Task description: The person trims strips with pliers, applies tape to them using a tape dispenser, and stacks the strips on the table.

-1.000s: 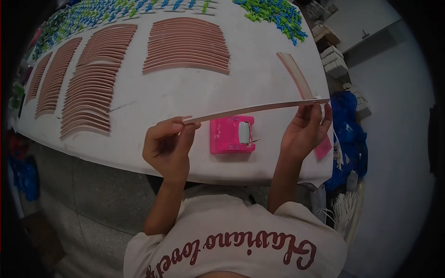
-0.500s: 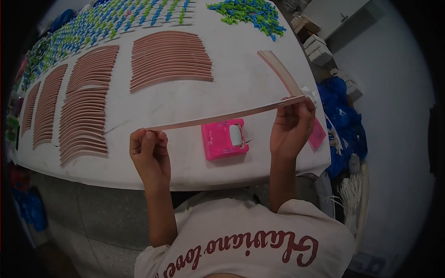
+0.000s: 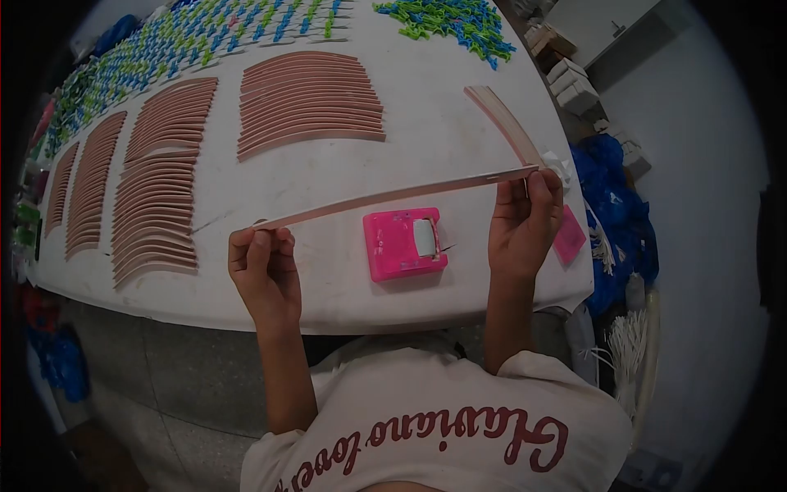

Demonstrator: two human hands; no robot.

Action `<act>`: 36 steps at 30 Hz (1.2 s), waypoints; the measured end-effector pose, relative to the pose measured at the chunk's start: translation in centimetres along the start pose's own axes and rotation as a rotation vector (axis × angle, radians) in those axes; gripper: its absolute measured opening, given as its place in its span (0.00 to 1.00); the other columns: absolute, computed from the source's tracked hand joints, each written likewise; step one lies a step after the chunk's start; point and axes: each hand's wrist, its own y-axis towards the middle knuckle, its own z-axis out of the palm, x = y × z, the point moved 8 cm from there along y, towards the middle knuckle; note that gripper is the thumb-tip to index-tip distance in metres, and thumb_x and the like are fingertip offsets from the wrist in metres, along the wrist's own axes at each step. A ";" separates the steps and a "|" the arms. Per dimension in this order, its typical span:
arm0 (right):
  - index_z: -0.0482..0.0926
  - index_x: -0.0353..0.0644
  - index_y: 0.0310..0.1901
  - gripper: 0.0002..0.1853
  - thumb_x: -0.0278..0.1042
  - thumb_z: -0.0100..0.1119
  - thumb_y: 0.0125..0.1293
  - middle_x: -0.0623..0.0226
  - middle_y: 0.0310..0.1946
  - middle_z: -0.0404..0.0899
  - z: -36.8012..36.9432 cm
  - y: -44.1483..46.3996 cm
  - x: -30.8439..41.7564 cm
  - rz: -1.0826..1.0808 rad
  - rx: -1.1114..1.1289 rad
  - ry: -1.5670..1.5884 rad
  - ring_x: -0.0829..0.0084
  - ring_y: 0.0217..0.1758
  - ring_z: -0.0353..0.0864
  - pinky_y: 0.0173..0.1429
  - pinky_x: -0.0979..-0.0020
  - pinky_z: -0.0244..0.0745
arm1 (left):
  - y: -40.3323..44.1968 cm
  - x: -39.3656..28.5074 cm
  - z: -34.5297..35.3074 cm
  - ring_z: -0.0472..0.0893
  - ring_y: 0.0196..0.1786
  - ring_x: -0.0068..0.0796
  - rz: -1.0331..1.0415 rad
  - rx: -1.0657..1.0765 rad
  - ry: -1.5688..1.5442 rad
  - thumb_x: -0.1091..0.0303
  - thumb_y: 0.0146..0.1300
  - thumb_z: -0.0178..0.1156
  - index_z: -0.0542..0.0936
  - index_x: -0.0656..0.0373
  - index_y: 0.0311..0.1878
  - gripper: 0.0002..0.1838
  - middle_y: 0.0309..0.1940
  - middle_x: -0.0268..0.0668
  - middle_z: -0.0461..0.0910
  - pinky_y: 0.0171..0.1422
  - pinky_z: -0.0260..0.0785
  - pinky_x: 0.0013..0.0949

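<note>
A long, thin pinkish-brown strip point(image 3: 402, 194) is stretched between my two hands above the near part of the table. My left hand point(image 3: 266, 266) pinches its left end between thumb and fingers. At the other end, my right hand point(image 3: 526, 217) grips the strip, thumb on top. Below the strip sits a bright pink box-shaped roller dispenser point(image 3: 393, 250) with a pale roller at its right side. Just beyond my right hand lies a small stack of similar strips point(image 3: 504, 123), partly hidden at its near end.
Rows of curved strips point(image 3: 311, 102) lie on the white table point(image 3: 434, 107), with more rows point(image 3: 156, 213) at left. Blue and green pieces point(image 3: 447, 25) are heaped at the far side. A pink flat piece point(image 3: 569, 238) lies near the right edge, beside blue bags point(image 3: 607, 197).
The strip stays held at both ends and has turned slightly, showing more of its face. My right hand has shifted a little to the right. The whole view has moved slightly.
</note>
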 end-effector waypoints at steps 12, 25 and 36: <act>0.75 0.40 0.47 0.09 0.22 0.59 0.67 0.64 0.39 0.82 -0.2 0.1 -1.1 0.106 0.000 -0.112 0.71 0.40 0.86 0.45 0.67 0.88 | 0.4 -0.9 -0.3 0.83 0.41 0.29 0.049 0.017 -0.015 0.79 0.67 0.57 0.78 0.60 0.39 0.03 0.44 0.40 0.81 0.50 0.79 0.30; 0.73 0.37 0.50 0.12 0.18 0.56 0.66 0.63 0.43 0.79 0.5 0.0 -2.2 0.193 0.089 -0.164 0.68 0.42 0.85 0.49 0.66 0.87 | 1.0 -2.4 -1.8 0.83 0.39 0.28 0.109 0.045 -0.029 0.77 0.68 0.58 0.78 0.59 0.41 0.02 0.43 0.39 0.81 0.50 0.79 0.31; 0.73 0.37 0.52 0.15 0.17 0.54 0.65 0.62 0.43 0.78 1.7 -0.1 -3.3 0.412 0.318 0.087 0.69 0.44 0.84 0.50 0.66 0.86 | 0.7 -1.5 -0.9 0.82 0.38 0.26 -0.055 0.129 -0.311 0.74 0.69 0.59 0.78 0.57 0.45 0.04 0.39 0.36 0.80 0.50 0.82 0.32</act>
